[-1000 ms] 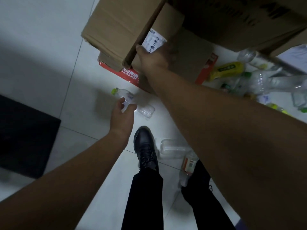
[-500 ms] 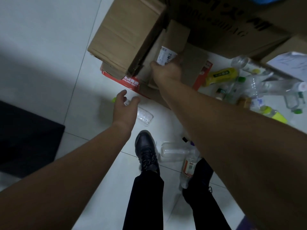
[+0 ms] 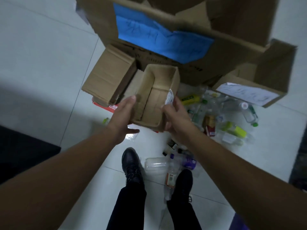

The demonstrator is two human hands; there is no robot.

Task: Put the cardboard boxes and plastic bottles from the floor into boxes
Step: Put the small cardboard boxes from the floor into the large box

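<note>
A small open cardboard box point(image 3: 157, 95) is lifted off the floor between both hands. My left hand point(image 3: 123, 117) grips its left wall, thumb on top and fingers under the bottom. My right hand point(image 3: 176, 117) grips its right wall beside a white label. A folded cardboard box point(image 3: 108, 75) lies on the floor to the left. Several plastic bottles point(image 3: 232, 117) are scattered on the floor to the right, and a clear bottle point(image 3: 156, 163) lies by my feet.
A large cardboard box with a blue sheet point(image 3: 157, 37) stands ahead. Another box with a white paper label point(image 3: 249, 92) sits at the right. A red-printed flat carton point(image 3: 106, 105) lies under the folded box. My black shoes point(image 3: 131, 165) stand on the white tile floor point(image 3: 41, 55). A dark mat point(image 3: 20, 150) is at left.
My right hand raised the small box off the floor and turned its opening upward. My left hand left the bottle on the floor and took hold of the box's left side. The view tilted up.
</note>
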